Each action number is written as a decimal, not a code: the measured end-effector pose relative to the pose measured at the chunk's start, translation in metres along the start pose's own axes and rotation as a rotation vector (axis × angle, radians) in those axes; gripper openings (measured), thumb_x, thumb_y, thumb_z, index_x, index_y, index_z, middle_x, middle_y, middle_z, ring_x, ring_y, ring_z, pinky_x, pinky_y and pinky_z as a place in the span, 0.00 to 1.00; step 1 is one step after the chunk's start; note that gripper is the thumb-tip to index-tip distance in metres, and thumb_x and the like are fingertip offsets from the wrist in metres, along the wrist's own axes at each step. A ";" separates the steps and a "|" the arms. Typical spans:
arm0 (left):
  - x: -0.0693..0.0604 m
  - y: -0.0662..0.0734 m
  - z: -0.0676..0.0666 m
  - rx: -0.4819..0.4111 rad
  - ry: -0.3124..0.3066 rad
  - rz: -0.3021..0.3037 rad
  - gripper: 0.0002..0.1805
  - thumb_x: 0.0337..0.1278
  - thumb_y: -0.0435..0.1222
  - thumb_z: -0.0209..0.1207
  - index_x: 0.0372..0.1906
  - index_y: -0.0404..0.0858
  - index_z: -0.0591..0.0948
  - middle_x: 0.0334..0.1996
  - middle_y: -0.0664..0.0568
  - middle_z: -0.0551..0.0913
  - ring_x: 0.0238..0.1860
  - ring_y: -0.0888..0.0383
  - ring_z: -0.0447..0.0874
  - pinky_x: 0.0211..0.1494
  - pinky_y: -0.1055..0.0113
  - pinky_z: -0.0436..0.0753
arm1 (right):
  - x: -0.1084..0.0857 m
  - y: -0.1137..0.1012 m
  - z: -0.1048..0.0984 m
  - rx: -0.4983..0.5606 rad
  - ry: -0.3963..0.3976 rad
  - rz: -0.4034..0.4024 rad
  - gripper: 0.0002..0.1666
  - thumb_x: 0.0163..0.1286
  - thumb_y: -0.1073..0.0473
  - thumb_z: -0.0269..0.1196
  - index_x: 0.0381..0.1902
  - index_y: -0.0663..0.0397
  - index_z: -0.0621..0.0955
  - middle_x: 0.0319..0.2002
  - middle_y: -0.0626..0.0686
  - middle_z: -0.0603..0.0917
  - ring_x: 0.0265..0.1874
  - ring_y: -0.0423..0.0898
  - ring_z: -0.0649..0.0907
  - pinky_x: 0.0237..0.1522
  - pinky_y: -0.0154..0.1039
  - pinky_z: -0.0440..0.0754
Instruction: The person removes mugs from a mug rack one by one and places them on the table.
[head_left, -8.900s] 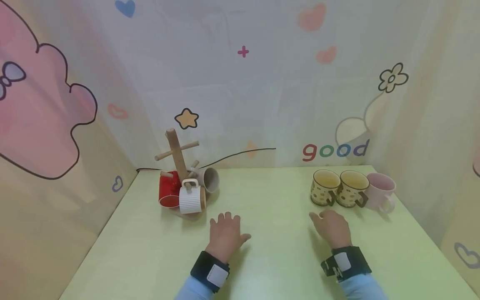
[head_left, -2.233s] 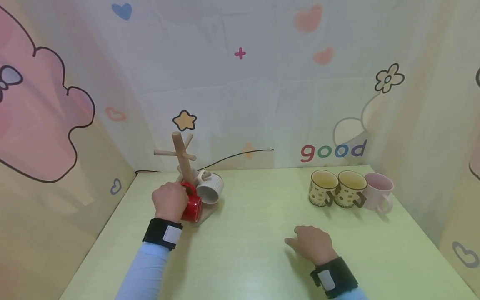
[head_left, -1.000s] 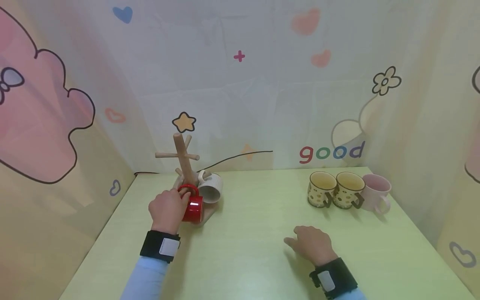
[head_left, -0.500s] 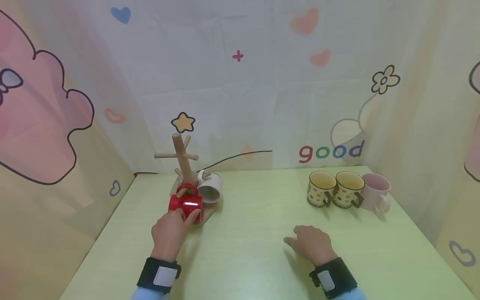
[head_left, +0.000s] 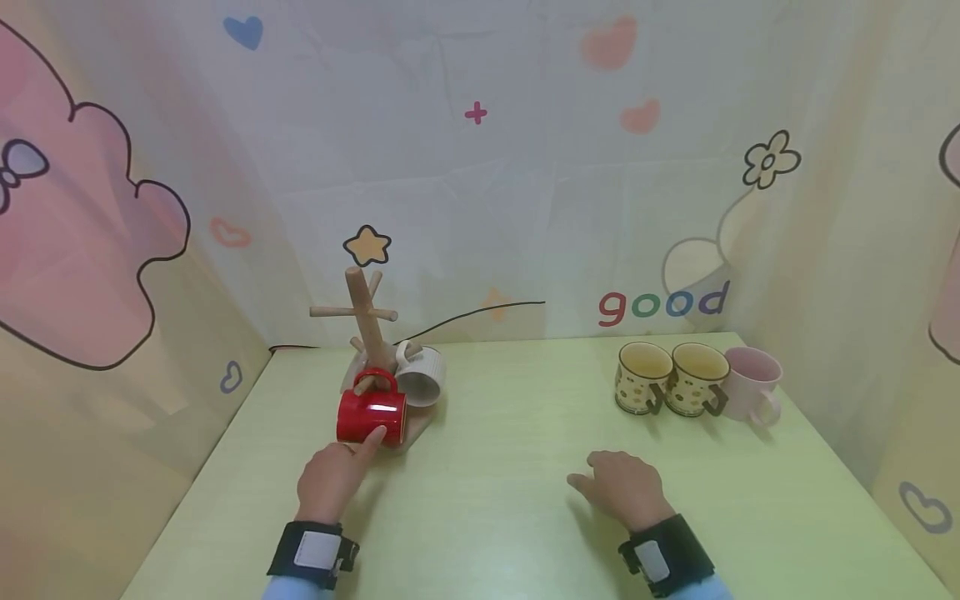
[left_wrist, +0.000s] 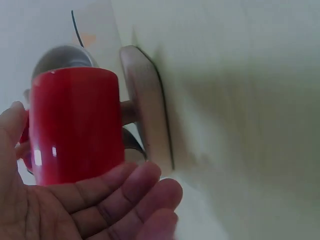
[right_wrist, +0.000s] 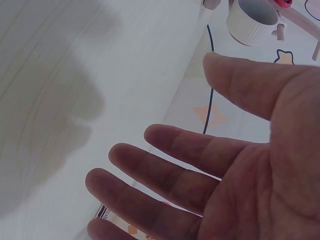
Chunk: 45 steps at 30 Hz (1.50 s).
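A glossy red mug [head_left: 367,417] hangs by its handle on a low front peg of a wooden mug tree [head_left: 358,304]. My left hand [head_left: 328,485] is just on the near side of this mug, thumb overlapping its lower front in the head view. In the left wrist view the fingers [left_wrist: 142,185] extend loosely beside the red mug, not curled round it; contact is unclear. A white ribbed mug [head_left: 429,371] hangs on the tree's right side. My right hand [head_left: 626,487] hovers over the table, fingers relaxed and spread, holding nothing.
Two yellow spotted mugs [head_left: 643,379] and a pink mug [head_left: 752,383] stand upright in a row at the back right of the pale table [head_left: 510,517]. A printed curtain [head_left: 480,200] borders the table behind and at the sides.
Since the first frame the mug tree has turned, bringing the red mug from left to front and the ribbed mug rightward. My left hand has let go and drawn back towards me.
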<state>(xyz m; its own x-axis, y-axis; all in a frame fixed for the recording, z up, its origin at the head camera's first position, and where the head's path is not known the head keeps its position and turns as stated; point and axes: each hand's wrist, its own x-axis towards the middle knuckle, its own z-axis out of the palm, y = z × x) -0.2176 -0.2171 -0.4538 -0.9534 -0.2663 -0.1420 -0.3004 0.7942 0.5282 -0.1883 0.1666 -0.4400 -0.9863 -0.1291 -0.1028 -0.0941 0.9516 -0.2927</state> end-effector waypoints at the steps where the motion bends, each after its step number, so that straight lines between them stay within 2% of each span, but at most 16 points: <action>1: 0.002 -0.003 0.001 -0.018 -0.009 -0.014 0.40 0.61 0.69 0.48 0.30 0.33 0.81 0.20 0.47 0.76 0.25 0.51 0.74 0.29 0.63 0.71 | 0.000 0.000 0.000 -0.002 0.001 -0.001 0.22 0.68 0.45 0.63 0.41 0.61 0.83 0.30 0.52 0.82 0.26 0.47 0.77 0.27 0.45 0.77; 4: 0.009 -0.010 0.003 -0.110 -0.049 -0.060 0.45 0.59 0.73 0.45 0.35 0.30 0.78 0.21 0.44 0.76 0.23 0.51 0.73 0.27 0.63 0.71 | 0.000 0.000 0.000 -0.003 0.003 -0.002 0.21 0.68 0.45 0.63 0.40 0.60 0.83 0.30 0.52 0.82 0.26 0.47 0.77 0.27 0.46 0.77; 7: 0.014 -0.015 0.005 -0.209 -0.093 -0.102 0.50 0.56 0.75 0.43 0.44 0.27 0.74 0.24 0.43 0.77 0.22 0.52 0.74 0.26 0.64 0.71 | 0.000 0.000 0.000 -0.005 0.006 -0.003 0.21 0.68 0.45 0.63 0.40 0.60 0.83 0.31 0.52 0.83 0.26 0.47 0.78 0.28 0.46 0.78; 11: 0.020 -0.019 0.007 -0.308 -0.118 -0.130 0.58 0.51 0.78 0.43 0.56 0.24 0.66 0.35 0.39 0.76 0.28 0.50 0.78 0.33 0.61 0.77 | 0.001 0.000 0.000 0.002 0.002 0.000 0.21 0.68 0.45 0.63 0.39 0.60 0.83 0.29 0.51 0.81 0.25 0.47 0.76 0.27 0.45 0.76; 15: 0.023 -0.019 0.009 -0.434 -0.119 -0.138 0.58 0.50 0.78 0.44 0.58 0.26 0.64 0.42 0.37 0.76 0.32 0.49 0.81 0.39 0.60 0.80 | 0.001 0.001 0.000 0.002 0.003 0.001 0.20 0.67 0.45 0.63 0.37 0.59 0.83 0.27 0.50 0.80 0.24 0.47 0.75 0.26 0.44 0.75; 20: 0.024 -0.016 0.011 -0.579 -0.145 -0.132 0.57 0.47 0.78 0.47 0.58 0.28 0.64 0.46 0.36 0.77 0.35 0.49 0.84 0.42 0.61 0.83 | 0.001 0.001 0.001 -0.001 0.012 -0.004 0.20 0.67 0.45 0.63 0.36 0.58 0.82 0.27 0.50 0.80 0.24 0.47 0.76 0.26 0.45 0.76; 26: 0.026 -0.013 0.011 -0.690 -0.171 -0.147 0.63 0.44 0.79 0.49 0.65 0.27 0.60 0.53 0.33 0.75 0.41 0.46 0.86 0.49 0.59 0.84 | 0.001 0.001 0.001 0.008 0.007 0.003 0.20 0.67 0.45 0.64 0.36 0.59 0.83 0.27 0.51 0.80 0.24 0.47 0.75 0.26 0.44 0.75; 32: 0.026 -0.010 0.013 -0.814 -0.179 -0.148 0.61 0.50 0.74 0.51 0.71 0.28 0.55 0.61 0.31 0.72 0.52 0.39 0.82 0.52 0.56 0.83 | 0.000 0.000 0.000 0.002 0.001 0.003 0.20 0.67 0.46 0.64 0.36 0.60 0.82 0.26 0.51 0.79 0.24 0.47 0.75 0.26 0.45 0.76; 38: 0.026 -0.007 0.013 -0.899 -0.173 -0.158 0.61 0.53 0.71 0.53 0.75 0.29 0.51 0.64 0.32 0.68 0.54 0.39 0.80 0.54 0.57 0.82 | 0.000 0.001 0.000 -0.001 0.000 0.004 0.21 0.67 0.46 0.64 0.40 0.61 0.83 0.30 0.53 0.83 0.26 0.48 0.79 0.29 0.48 0.79; 45: 0.024 -0.004 0.009 -0.978 -0.154 -0.157 0.59 0.55 0.66 0.58 0.76 0.32 0.49 0.68 0.35 0.65 0.61 0.38 0.74 0.60 0.58 0.78 | 0.001 0.002 0.001 0.005 -0.008 0.004 0.21 0.68 0.46 0.64 0.39 0.60 0.83 0.29 0.52 0.82 0.26 0.48 0.77 0.28 0.47 0.78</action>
<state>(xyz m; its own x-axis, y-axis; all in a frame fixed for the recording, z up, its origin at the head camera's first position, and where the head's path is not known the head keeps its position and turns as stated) -0.2394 -0.2219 -0.4674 -0.9190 -0.2010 -0.3392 -0.3339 -0.0607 0.9406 -0.1895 0.1677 -0.4415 -0.9855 -0.1275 -0.1118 -0.0893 0.9508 -0.2967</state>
